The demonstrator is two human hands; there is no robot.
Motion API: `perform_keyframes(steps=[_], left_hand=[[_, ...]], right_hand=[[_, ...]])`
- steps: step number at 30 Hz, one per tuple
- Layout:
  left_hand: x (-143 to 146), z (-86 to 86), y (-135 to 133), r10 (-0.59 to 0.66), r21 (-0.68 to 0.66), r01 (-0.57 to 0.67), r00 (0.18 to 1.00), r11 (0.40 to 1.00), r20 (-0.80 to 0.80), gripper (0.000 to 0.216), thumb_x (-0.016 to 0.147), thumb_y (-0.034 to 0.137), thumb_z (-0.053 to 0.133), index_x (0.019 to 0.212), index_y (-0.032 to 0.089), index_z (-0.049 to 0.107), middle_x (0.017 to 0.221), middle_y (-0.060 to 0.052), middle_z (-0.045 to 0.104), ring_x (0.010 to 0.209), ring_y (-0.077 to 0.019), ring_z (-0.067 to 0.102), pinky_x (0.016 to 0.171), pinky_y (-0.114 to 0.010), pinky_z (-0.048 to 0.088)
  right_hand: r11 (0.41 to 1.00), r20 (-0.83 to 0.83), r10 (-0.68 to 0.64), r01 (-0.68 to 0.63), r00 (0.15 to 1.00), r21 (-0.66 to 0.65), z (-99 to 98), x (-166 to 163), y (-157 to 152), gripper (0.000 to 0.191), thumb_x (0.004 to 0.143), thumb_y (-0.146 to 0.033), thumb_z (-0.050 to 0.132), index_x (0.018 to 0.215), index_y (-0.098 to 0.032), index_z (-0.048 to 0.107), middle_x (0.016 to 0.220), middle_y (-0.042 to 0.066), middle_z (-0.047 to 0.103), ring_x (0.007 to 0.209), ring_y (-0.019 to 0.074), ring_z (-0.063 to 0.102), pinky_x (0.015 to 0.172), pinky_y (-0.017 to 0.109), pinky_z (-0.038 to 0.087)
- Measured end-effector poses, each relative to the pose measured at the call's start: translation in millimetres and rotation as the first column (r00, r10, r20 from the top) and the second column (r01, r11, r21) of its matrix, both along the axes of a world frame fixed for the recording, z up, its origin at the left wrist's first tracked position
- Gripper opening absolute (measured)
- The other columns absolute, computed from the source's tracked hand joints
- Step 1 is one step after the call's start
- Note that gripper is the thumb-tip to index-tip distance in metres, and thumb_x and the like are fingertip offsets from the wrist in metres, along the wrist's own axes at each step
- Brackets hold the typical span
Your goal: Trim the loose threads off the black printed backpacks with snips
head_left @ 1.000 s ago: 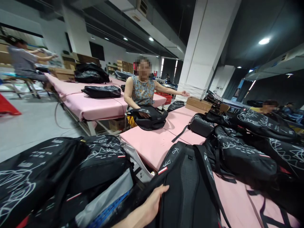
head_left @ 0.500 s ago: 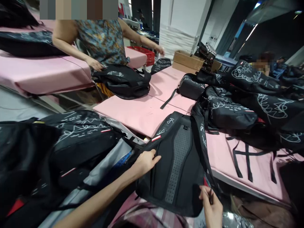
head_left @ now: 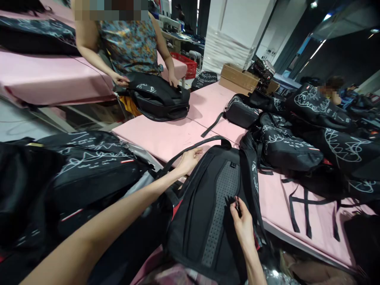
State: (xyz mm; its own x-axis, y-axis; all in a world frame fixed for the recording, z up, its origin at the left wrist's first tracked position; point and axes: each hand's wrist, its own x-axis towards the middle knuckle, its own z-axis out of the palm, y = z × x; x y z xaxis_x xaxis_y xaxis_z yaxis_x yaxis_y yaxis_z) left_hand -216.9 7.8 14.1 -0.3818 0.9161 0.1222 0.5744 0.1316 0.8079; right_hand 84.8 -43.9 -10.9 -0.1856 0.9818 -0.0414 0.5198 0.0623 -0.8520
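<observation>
A black backpack (head_left: 208, 213) lies back-panel up in front of me, half on the pink table (head_left: 166, 136). My left hand (head_left: 190, 159) reaches forward and grips its shoulder strap (head_left: 192, 147) near the top, lifting it into an arc. My right hand (head_left: 242, 221) rests on the padded grey mesh panel and pinches a small dark object I cannot make out.
A pile of black printed backpacks (head_left: 297, 146) fills the right of the table, another heap (head_left: 77, 170) lies at my left. A person across the table handles a black bag (head_left: 160, 99). A cardboard box (head_left: 239, 77) and a red basket (head_left: 185, 63) sit farther back.
My left hand moved from the backpack's left edge up to the strap and raised it. My right hand came up from the lower edge onto the back panel. The other person now has both hands on their bag.
</observation>
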Motion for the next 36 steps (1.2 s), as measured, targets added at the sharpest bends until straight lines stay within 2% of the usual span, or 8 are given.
perform_keyframes(steps=[8, 12, 15, 19, 25, 27, 32, 36], left_hand=[[40, -2.8, 81, -0.305, 0.044, 0.308, 0.95, 0.95, -0.059, 0.027, 0.079, 0.014, 0.045, 0.094, 0.015, 0.068, 0.102, -0.006, 0.067, 0.097, -0.0187, 0.06, 0.091, -0.028, 0.044], [31, 3.2, 94, -0.415, 0.003, 0.417, 0.905, 0.909, -0.09, 0.027, 0.078, 0.012, 0.046, 0.091, 0.016, 0.069, 0.099, -0.005, 0.067, 0.093, -0.0187, 0.06, 0.09, -0.029, 0.044], [17, -5.4, 72, -0.487, -0.007, 0.488, 0.869, 0.873, -0.088, 0.029, 0.076, 0.008, 0.049, 0.098, 0.016, 0.066, 0.113, -0.005, 0.061, 0.108, -0.017, 0.053, 0.1, -0.029, 0.036], [-3, -22.3, 10, -0.564, -0.027, 0.563, 0.824, 0.826, -0.05, 0.033, 0.077, 0.007, 0.049, 0.105, 0.019, 0.062, 0.136, -0.004, 0.042, 0.13, -0.0172, 0.03, 0.11, -0.035, 0.022], [-14, -31.6, -67, -0.606, -0.126, 0.606, 0.794, 0.785, 0.047, 0.047, 0.078, 0.004, 0.044, 0.119, 0.022, 0.057, 0.148, -0.004, 0.023, 0.135, -0.0191, 0.021, 0.112, -0.035, 0.019], [-12, -30.8, -75, -0.611, -0.136, 0.612, 0.79, 0.779, 0.051, 0.05, 0.076, 0.0, 0.039, 0.114, 0.025, 0.061, 0.15, 0.0, 0.018, 0.135, -0.0185, 0.021, 0.112, -0.034, 0.019], [-14, -30.0, -71, -0.596, -0.165, 0.593, 0.802, 0.788, 0.035, 0.038, 0.065, -0.005, 0.039, 0.063, 0.019, 0.068, 0.143, 0.005, 0.033, 0.135, -0.0207, 0.021, 0.112, -0.035, 0.017], [-11, -33.6, -63, -0.452, -0.066, 0.458, 0.887, 0.886, 0.094, 0.041, 0.075, 0.003, 0.038, 0.099, 0.022, 0.065, 0.13, 0.0, 0.049, 0.126, -0.0155, 0.038, 0.108, -0.031, 0.026]], right_hand=[[0.993, 0.094, -0.026, 0.014, 0.995, 0.121, 14.2, -10, 50, 0.053, 0.08, -0.046, 0.05, 0.126, -0.019, 0.051, 0.115, 0.009, 0.062, 0.104, 0.0231, 0.058, 0.092, 0.036, 0.042], [0.989, 0.262, -0.088, 0.053, 0.961, 0.139, 13.3, -17, 64, 0.054, 0.082, -0.05, 0.044, 0.126, -0.021, 0.051, 0.113, 0.01, 0.063, 0.104, 0.0258, 0.058, 0.09, 0.039, 0.042], [0.984, 0.255, -0.131, 0.094, 0.958, 0.152, 6.3, -17, 68, 0.056, 0.081, -0.052, 0.044, 0.124, -0.017, 0.053, 0.114, 0.012, 0.062, 0.104, 0.0262, 0.057, 0.09, 0.039, 0.041], [0.982, 0.211, -0.14, 0.107, 0.967, 0.157, -3.3, -14, 68, 0.056, 0.079, -0.051, 0.047, 0.121, -0.015, 0.055, 0.113, 0.013, 0.062, 0.104, 0.0254, 0.056, 0.09, 0.038, 0.041], [0.98, 0.264, -0.156, 0.115, 0.952, 0.165, -1.2, -17, 62, 0.055, 0.079, -0.05, 0.047, 0.119, -0.015, 0.057, 0.109, 0.012, 0.064, 0.1, 0.0256, 0.058, 0.088, 0.038, 0.041], [0.982, 0.299, -0.146, 0.1, 0.943, 0.163, 1.2, -18, 60, 0.055, 0.078, -0.052, 0.047, 0.119, -0.015, 0.057, 0.107, 0.012, 0.065, 0.098, 0.0257, 0.059, 0.087, 0.038, 0.041], [0.988, 0.367, -0.109, 0.058, 0.924, 0.146, 8.3, -20, 52, 0.057, 0.078, -0.055, 0.046, 0.118, -0.016, 0.057, 0.103, 0.012, 0.066, 0.096, 0.0261, 0.059, 0.084, 0.037, 0.042], [0.991, 0.412, -0.075, 0.022, 0.908, 0.131, 17.4, -34, 36, 0.055, 0.079, -0.054, 0.043, 0.12, -0.017, 0.051, 0.103, 0.01, 0.065, 0.094, 0.0249, 0.06, 0.079, 0.035, 0.043]])
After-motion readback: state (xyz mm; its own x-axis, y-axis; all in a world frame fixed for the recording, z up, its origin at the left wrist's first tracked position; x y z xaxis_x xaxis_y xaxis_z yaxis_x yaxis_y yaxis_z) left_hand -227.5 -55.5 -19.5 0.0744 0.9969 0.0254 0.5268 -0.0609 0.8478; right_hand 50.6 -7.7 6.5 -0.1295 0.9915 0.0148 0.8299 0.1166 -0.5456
